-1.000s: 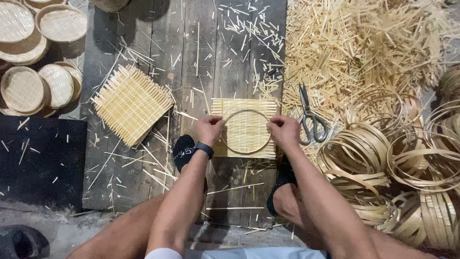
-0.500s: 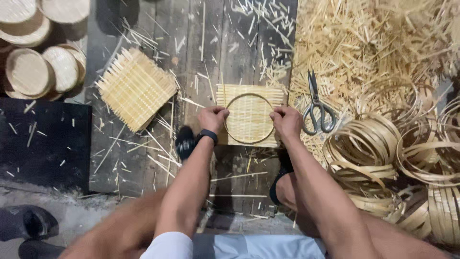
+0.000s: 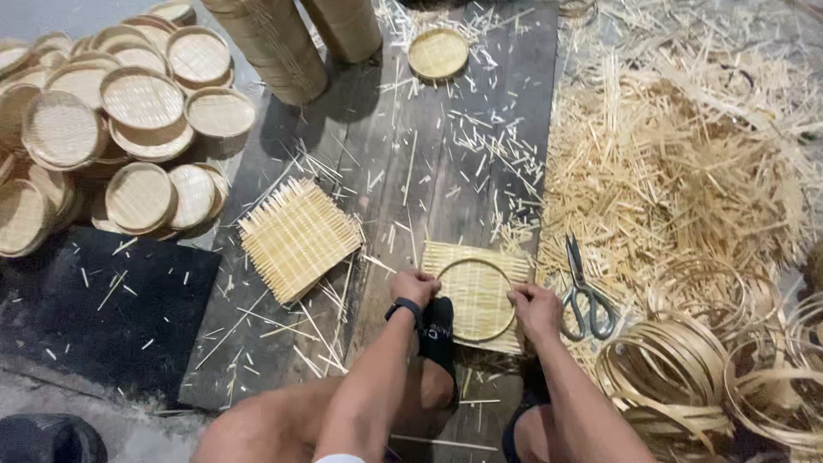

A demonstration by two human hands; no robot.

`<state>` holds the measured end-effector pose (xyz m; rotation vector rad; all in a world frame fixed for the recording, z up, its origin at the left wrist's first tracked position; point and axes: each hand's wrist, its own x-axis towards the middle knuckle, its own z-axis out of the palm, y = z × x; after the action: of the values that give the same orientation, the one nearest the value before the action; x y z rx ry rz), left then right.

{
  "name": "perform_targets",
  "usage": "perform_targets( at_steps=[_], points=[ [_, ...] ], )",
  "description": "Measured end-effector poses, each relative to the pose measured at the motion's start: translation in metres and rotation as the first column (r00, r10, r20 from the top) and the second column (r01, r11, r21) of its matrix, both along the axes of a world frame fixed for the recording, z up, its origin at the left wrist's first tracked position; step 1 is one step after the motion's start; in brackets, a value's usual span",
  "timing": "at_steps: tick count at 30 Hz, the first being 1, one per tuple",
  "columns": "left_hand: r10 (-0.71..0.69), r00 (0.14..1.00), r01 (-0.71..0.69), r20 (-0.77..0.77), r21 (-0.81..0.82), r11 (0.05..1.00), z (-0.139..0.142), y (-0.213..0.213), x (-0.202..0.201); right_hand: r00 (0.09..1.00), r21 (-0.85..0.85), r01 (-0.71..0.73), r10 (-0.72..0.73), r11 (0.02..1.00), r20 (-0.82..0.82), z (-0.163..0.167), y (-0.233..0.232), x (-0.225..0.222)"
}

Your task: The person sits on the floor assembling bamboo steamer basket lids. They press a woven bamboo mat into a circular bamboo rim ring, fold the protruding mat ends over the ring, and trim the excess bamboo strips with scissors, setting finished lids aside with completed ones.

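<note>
A square woven bamboo mat (image 3: pixel 477 290) lies on the dark wooden boards in front of me, with a thin bamboo ring (image 3: pixel 506 270) laid on top of it. My left hand (image 3: pixel 415 285) grips the ring's left side and presses on the mat; a dark watch is on that wrist. My right hand (image 3: pixel 534 307) grips the ring's right side. My feet in dark sandals press down on the mat's near edge. Steel scissors (image 3: pixel 583 291) lie just right of my right hand.
A second woven mat (image 3: pixel 298 237) lies to the left. Several finished round bamboo trays (image 3: pixel 137 129) are stacked at the far left, one more tray (image 3: pixel 438 53) at the top. A heap of bamboo slivers (image 3: pixel 677 163) and coiled bamboo hoops (image 3: pixel 686 369) fill the right.
The view has tilted up and shows more of the far floor and the tray stacks. Both hands stay on the ring and mat, with little shift.
</note>
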<state>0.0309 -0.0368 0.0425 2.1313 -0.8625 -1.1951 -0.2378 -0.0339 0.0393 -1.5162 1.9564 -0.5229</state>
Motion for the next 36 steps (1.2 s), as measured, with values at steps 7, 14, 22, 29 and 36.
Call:
perform_targets(
  at_steps=[7, 14, 22, 29, 36],
  points=[
    [-0.008, 0.996, 0.023, 0.092, -0.167, 0.986, 0.011, 0.002, 0.001, 0.998, 0.044, -0.029, 0.027, 0.999, 0.048, 0.009, -0.013, -0.004],
    [0.049, 0.993, -0.065, -0.107, -0.149, 0.987, -0.003, 0.003, 0.002, 0.993, 0.087, -0.072, 0.063, 0.994, 0.105, 0.008, -0.020, -0.011],
    [-0.188, 0.967, 0.213, 0.170, -0.142, 0.967, 0.020, -0.012, 0.002, 0.859, 0.312, -0.381, 0.458, 0.871, -0.229, 0.100, -0.011, 0.043],
    [-0.457, 0.789, 0.615, 0.412, -0.519, 0.594, 0.016, -0.040, -0.035, 0.373, 0.225, -0.846, 0.839, 0.483, -0.397, 0.102, 0.034, 0.085],
    [-0.417, 0.875, 0.485, 0.248, -0.433, 0.760, -0.017, -0.039, -0.043, 0.426, -0.025, -0.875, 0.744, 0.483, -0.515, 0.030, 0.045, 0.082]
  ],
)
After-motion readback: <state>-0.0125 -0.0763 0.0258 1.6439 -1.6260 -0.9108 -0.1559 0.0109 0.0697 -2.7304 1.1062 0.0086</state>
